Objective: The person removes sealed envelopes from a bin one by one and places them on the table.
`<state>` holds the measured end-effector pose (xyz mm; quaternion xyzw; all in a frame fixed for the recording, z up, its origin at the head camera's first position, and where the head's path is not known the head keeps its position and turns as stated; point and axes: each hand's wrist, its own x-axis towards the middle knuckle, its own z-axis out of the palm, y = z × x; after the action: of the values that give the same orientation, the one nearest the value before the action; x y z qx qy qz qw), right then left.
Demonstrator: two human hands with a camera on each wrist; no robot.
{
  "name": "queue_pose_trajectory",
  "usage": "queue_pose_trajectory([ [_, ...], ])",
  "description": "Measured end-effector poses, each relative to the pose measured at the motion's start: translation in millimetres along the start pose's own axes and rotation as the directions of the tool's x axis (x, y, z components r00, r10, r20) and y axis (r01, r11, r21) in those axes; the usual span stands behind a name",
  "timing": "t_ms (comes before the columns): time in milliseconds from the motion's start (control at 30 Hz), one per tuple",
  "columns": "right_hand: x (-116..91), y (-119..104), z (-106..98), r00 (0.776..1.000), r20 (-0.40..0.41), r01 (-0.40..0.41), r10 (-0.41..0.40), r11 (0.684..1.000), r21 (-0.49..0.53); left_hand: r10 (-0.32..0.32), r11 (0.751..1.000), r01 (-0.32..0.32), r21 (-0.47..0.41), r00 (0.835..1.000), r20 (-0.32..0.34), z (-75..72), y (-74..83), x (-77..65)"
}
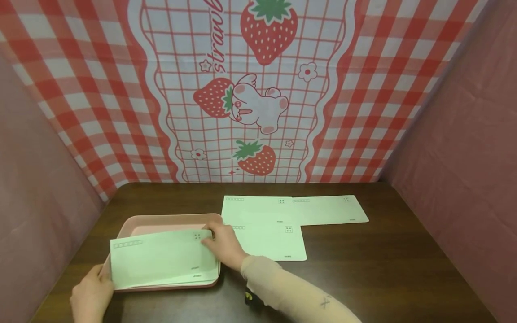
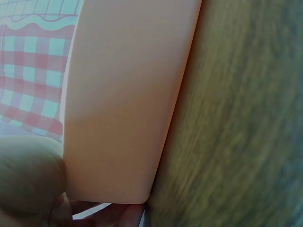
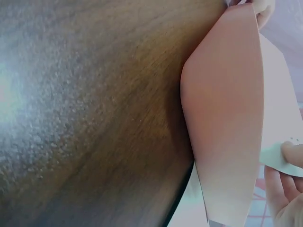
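I see the left hand point(image 1: 92, 291) gripping the tray point(image 1: 171, 220) at eight o'clock, the right hand point(image 1: 227, 246) pinching the top envelope point(image 1: 161, 256) over it at two, seemingly lifting or laying it, which next calls for not dragging the envelope beneath point(image 1: 208, 274).

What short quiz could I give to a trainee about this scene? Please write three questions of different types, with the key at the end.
1. True or false: the left hand is at the right end of the tray.

2. Choose one. The right hand pinches:
a) the tray
b) an envelope
c) nothing

3. Count: how many envelopes can you see lying outside the tray?

Key:
1. False; it grips the left end.
2. b
3. Three.
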<state>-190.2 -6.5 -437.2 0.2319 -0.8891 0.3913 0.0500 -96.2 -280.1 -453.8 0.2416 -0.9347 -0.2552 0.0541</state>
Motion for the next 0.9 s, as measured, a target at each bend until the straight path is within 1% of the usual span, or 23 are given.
queue_pose_trajectory([
  [233, -4, 0, -2, 1.000, -0.021, -0.014, 0.017, 0.991, 0.130, 0.003, 1.000, -0.003, 0.003, 1.000, 0.006, 1.5, -2.0, 0.6],
  [333, -4, 0, -4, 0.999, -0.037, -0.031, 0.039, 0.980, 0.196, 0.011, 1.000, -0.011, 0.000, 1.000, 0.006, 1.4, -2.7, 0.3],
  [433, -3, 1, -7, 0.996, -0.069, -0.042, 0.061, 0.967, 0.250, 0.021, 1.000, -0.021, -0.002, 1.000, 0.002, 1.0, -2.9, -0.4],
  [567, -2, 2, -11, 0.991, -0.116, -0.029, 0.063, 0.963, 0.269, 0.028, 1.000, -0.028, -0.005, 1.000, -0.010, 0.6, -2.6, -1.2],
  [667, -2, 3, -15, 0.988, -0.134, -0.031, 0.071, 0.960, 0.279, 0.028, 1.000, -0.028, -0.010, 0.999, -0.017, 0.7, -2.3, -1.7],
  [800, 1, 5, -21, 0.979, -0.158, -0.070, 0.131, 0.937, 0.343, 0.042, 0.999, -0.042, -0.017, 0.999, -0.035, 0.9, -2.6, -2.2],
  [900, 5, 8, -26, 0.965, -0.180, -0.107, 0.189, 0.915, 0.388, 0.056, 0.998, -0.057, -0.018, 0.997, -0.053, 0.9, -3.3, -2.2],
])
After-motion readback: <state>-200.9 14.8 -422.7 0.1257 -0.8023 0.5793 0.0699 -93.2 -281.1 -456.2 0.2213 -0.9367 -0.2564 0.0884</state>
